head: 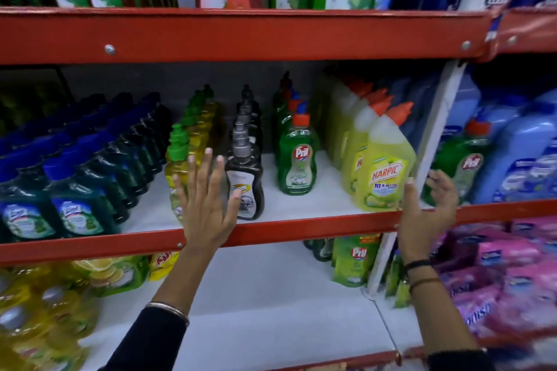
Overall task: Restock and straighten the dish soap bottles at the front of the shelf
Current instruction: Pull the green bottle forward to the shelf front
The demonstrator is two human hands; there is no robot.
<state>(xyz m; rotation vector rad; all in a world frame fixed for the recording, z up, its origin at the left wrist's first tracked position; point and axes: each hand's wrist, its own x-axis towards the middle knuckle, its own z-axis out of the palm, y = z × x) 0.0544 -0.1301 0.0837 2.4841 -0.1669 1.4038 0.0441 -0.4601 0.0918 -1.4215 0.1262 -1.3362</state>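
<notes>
Your left hand (208,205) is spread flat, fingers wide apart, palm towards the middle shelf (301,229), in front of the yellow dish soap bottle with a green cap (176,172). It grips nothing; whether the fingertips touch that bottle or the black bottle with a grey cap (245,187) just beside it, you cannot tell.

Your right hand (428,211) is open and cupped near the right end of the shelf's red front edge, fingers loosely curled and holding nothing. Its thumb lies close against the yellow-green Harpic bottle with an orange angled cap (384,166), which leans to the right at the front edge.

The green Pril dish soap bottle with an orange cap (298,159) stands upright between your 2 hands, set back from the front edge, at the head of a row running to the back of the shelf. The yellow and black bottles also head rows, both close to the front edge. At the left end stand dark blue-green bottles with blue caps (72,199) in several rows. Past the white upright post (434,129), another green Pril bottle (461,166) stands among pale blue bottles (521,159).
</notes>
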